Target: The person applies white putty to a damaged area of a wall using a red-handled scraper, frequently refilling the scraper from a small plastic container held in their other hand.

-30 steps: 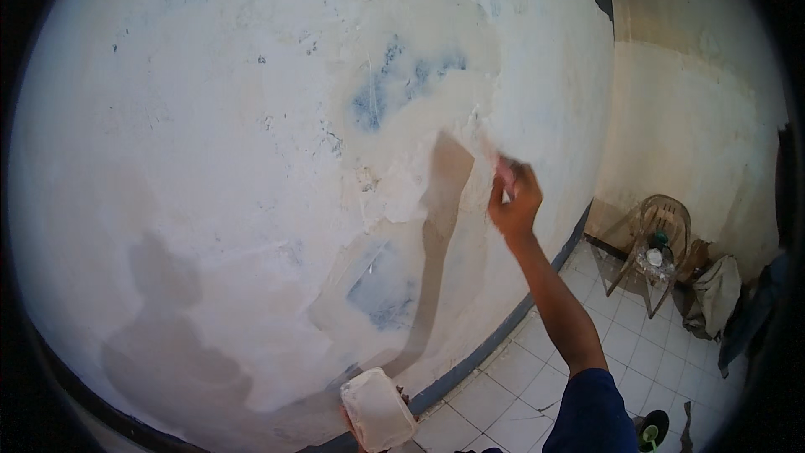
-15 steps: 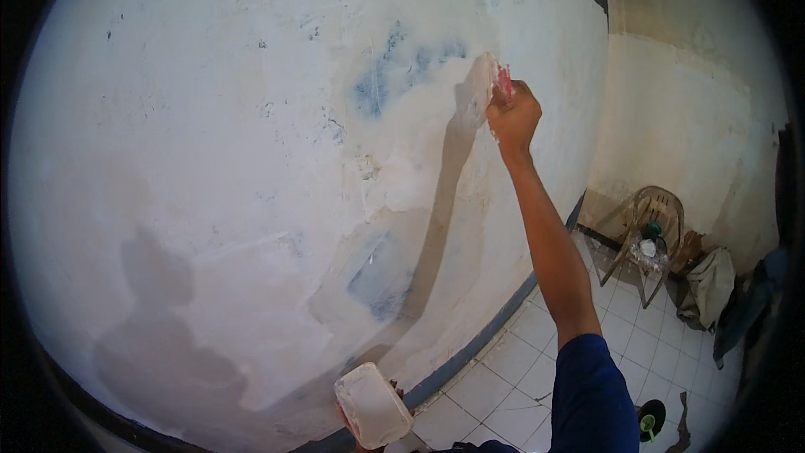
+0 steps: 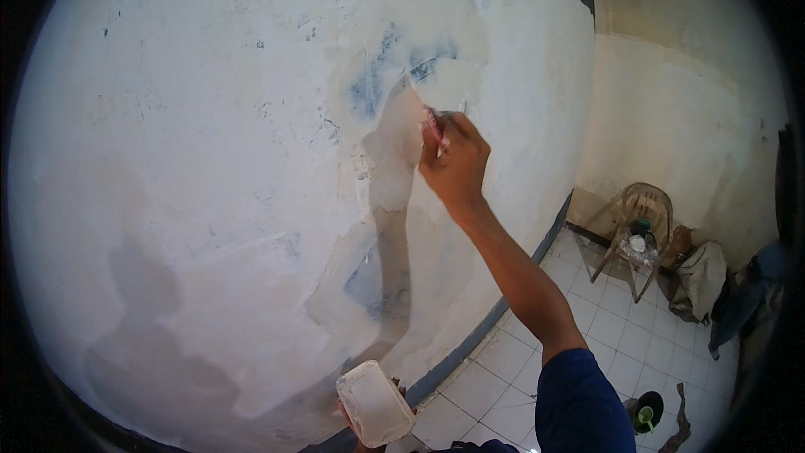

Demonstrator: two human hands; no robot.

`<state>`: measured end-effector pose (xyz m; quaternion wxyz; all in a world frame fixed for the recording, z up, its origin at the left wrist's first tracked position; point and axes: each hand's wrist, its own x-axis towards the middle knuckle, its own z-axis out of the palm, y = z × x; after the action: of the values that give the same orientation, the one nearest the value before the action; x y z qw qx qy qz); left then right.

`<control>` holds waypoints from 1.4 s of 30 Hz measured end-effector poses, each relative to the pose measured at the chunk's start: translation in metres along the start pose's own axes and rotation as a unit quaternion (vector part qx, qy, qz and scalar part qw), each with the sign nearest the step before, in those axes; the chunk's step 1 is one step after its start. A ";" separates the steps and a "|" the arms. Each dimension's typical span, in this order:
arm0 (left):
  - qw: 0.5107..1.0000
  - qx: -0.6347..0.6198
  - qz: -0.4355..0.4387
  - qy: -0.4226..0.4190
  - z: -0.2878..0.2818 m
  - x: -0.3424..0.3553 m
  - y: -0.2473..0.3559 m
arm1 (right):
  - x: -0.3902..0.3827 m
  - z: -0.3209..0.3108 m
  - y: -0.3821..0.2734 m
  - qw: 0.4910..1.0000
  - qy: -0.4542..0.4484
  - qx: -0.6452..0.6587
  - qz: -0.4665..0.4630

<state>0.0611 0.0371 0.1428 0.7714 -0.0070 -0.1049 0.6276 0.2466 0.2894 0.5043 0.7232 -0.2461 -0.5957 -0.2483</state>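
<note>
My right hand (image 3: 457, 159) is closed round a putty knife (image 3: 434, 128) with a reddish handle smeared white. Its blade meets the wall (image 3: 210, 159) just below a blue-grey bare patch (image 3: 365, 91), though hand and shadow partly obscure the blade. Low in the view, a white rectangular piece with rounded corners (image 3: 375, 403), perhaps a tray or lid, is coated with pale paste. My left hand (image 3: 367, 448) grips it from beneath, with only bits of the fingers showing at its edges. A second blue-grey patch (image 3: 362, 285) lies lower on the wall.
A dirty plastic chair (image 3: 646, 210) with things on its seat stands in the far right corner. Beside it sits a pale sack (image 3: 703, 273). On the tiled floor (image 3: 503, 369), at lower right, are a dark bowl with a green scoop (image 3: 644, 415) and a brown strip (image 3: 679, 428).
My right hand has swept the putty knife left and down across the wall, toward the upper blue-grey patch. My left hand and the white piece stay nearly in place.
</note>
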 end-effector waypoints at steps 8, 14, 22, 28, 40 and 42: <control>0.987 0.151 0.054 0.002 -0.002 -0.005 -0.002 | -0.013 -0.012 -0.001 0.999 0.034 0.033 -0.007; 0.999 0.038 0.025 -0.028 0.001 -0.013 0.008 | 0.022 -0.013 0.106 0.987 0.040 -0.087 0.128; 0.912 0.398 0.062 0.074 0.023 -0.014 0.001 | -0.034 -0.003 0.009 0.998 -0.025 -0.037 -0.039; 1.000 -0.014 -0.024 -0.013 0.023 -0.011 0.001 | -0.010 -0.025 0.039 0.998 0.038 -0.055 -0.022; 0.996 0.030 0.085 0.008 0.003 -0.011 0.001 | -0.014 -0.001 0.037 0.996 -0.010 -0.040 -0.079; 0.951 0.300 0.058 0.044 0.019 -0.006 -0.003 | -0.027 -0.007 0.024 0.988 -0.028 0.024 -0.152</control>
<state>0.0593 0.0282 0.1605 0.7044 0.1909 0.1231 0.6725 0.2627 0.3052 0.4753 0.6655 -0.1420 -0.6524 -0.3336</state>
